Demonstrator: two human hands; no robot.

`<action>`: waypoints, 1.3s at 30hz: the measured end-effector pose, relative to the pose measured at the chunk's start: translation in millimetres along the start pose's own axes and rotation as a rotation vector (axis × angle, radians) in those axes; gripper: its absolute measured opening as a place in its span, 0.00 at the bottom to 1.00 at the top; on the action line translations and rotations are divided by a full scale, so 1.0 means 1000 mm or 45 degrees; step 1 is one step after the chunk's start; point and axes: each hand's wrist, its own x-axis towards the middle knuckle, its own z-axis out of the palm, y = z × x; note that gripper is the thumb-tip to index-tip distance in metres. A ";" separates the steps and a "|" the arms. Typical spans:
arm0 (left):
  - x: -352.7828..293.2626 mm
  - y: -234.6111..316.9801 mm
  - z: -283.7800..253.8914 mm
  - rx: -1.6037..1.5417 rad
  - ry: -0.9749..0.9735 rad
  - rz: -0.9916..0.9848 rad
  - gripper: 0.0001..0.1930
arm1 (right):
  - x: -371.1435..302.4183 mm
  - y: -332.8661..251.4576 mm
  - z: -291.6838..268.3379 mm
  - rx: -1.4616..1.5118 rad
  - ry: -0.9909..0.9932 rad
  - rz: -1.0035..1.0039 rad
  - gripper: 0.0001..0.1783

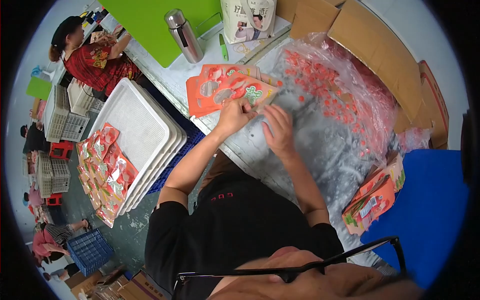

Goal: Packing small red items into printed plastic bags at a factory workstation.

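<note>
An orange-and-peach printed pouch (pixel 226 95) lies at an angle on top of other flat pouches (pixel 194 91) on the grey tabletop. My left hand (pixel 235 117) pinches its near edge between thumb and fingers. Close to the pouch's right corner is my right hand (pixel 281 131), its thumb apart from the bent fingers; whether the fingertips touch the pouch is hard to tell. To the right, many small red pieces (pixel 327 82) spill across the table from a clear plastic bag (pixel 375 100).
Left of the table, stacked white trays (pixel 137 117) hold filled pouches (pixel 107 167). A steel flask (pixel 185 37), green-handled knife (pixel 223 48) and printed tote bag (pixel 247 22) stand or lie beyond. Cardboard (pixel 375 52) borders the right; more pouches (pixel 372 200) lie near it. A co-worker (pixel 97 57) works at far left.
</note>
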 end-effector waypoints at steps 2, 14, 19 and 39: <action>-0.015 0.007 0.002 -0.111 -0.015 -0.055 0.12 | -0.007 -0.003 0.004 -0.041 -0.029 -0.027 0.20; -0.055 -0.021 0.021 -0.395 -0.633 -0.322 0.13 | -0.031 -0.006 -0.001 0.011 -0.255 -0.307 0.05; -0.069 -0.013 -0.006 -0.533 -1.132 -0.563 0.16 | -0.047 -0.025 -0.008 0.208 -0.310 -0.364 0.02; -0.092 0.038 -0.002 0.262 -0.440 0.088 0.10 | -0.034 -0.060 -0.028 0.443 -1.215 -0.131 0.21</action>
